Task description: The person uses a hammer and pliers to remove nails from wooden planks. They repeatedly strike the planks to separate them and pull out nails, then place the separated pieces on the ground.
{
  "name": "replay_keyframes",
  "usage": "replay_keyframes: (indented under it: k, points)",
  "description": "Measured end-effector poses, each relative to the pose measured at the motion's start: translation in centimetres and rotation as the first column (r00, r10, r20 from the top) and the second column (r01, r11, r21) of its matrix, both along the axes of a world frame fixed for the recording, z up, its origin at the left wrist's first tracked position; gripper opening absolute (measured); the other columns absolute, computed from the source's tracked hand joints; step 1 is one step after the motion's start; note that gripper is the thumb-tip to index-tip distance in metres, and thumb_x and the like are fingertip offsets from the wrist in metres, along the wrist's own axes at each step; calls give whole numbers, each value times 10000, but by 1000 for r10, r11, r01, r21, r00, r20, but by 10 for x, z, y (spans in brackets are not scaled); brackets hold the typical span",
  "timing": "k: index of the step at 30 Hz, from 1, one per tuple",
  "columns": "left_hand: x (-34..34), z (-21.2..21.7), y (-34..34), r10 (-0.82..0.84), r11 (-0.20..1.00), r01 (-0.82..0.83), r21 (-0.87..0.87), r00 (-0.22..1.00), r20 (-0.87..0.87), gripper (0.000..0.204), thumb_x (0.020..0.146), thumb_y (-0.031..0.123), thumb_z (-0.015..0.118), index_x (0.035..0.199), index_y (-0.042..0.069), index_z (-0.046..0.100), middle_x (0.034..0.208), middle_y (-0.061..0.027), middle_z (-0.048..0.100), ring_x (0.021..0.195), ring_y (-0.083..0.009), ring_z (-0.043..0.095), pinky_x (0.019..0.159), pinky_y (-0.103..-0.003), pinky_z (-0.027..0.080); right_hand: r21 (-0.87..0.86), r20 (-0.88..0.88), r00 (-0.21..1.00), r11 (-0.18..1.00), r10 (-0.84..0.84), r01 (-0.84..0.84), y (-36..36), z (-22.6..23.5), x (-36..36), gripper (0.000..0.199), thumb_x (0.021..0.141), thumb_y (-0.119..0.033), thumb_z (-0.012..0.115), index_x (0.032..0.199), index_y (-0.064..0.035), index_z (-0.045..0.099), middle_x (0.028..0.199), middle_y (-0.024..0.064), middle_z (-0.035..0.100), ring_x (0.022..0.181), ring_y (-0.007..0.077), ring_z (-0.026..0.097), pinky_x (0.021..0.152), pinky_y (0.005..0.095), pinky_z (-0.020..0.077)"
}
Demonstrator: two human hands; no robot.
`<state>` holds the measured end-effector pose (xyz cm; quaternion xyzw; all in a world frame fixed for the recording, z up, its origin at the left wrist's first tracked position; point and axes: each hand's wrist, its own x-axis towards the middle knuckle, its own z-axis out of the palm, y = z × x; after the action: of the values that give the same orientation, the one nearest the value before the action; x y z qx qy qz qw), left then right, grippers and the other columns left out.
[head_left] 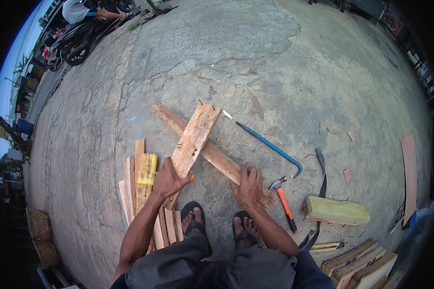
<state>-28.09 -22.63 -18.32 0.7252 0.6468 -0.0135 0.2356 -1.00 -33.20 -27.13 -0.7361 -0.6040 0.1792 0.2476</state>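
My left hand (171,180) grips the near end of a short, wide wooden board (194,139) that leans up and away across a longer plank. My right hand (249,185) presses down on the near end of that long narrow plank (217,156), which lies diagonally on the concrete. The two boards cross in an X. My feet in dark sandals (194,220) stand just below them.
A blue crowbar (270,144) and a hammer with an orange handle (284,202) lie right of the planks. A stack of slats with a yellow block (147,168) sits to the left. A pale green block (336,211), stacked boards (359,265), parked motorbikes (77,41) and a seated person (77,9) are around.
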Motion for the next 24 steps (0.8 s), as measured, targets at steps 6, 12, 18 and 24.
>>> replay_keyframes:
  k: [6,12,18,24]
  points:
    - [-5,-51,8,-19,971,4,-238,998,-58,1024,725,654,834,1289,-81,397,1244,-394,602,1136,-506,654,985,-513,546,17,111,982,988,-153,152,-55,-12,33,631,824,-345,800,1325,-24,590,1208,178,550,1179,368,492,995,528,379]
    - [-21,-40,-4,19,950,-35,-311,998,-54,1028,704,668,830,1292,-66,415,1180,-391,640,1097,-489,677,947,-507,557,-170,72,931,915,-357,365,-129,-19,95,545,936,-376,727,1298,8,587,1174,209,580,1115,402,554,966,502,439]
    - [-50,-54,-25,2,975,-11,-224,999,-44,1024,708,667,837,1282,-69,415,1135,-378,655,1062,-490,687,937,-497,560,-253,-141,921,912,-364,323,-162,-46,122,497,911,-291,753,1270,8,586,1151,230,584,1080,420,583,952,490,475]
    - [-62,-56,-30,18,947,-35,-319,998,-57,1042,702,663,850,1273,-90,408,1174,-377,624,1101,-495,667,952,-487,556,-337,25,974,915,-227,222,-147,-17,137,324,864,-114,682,1157,7,614,1052,232,622,986,437,629,883,521,508]
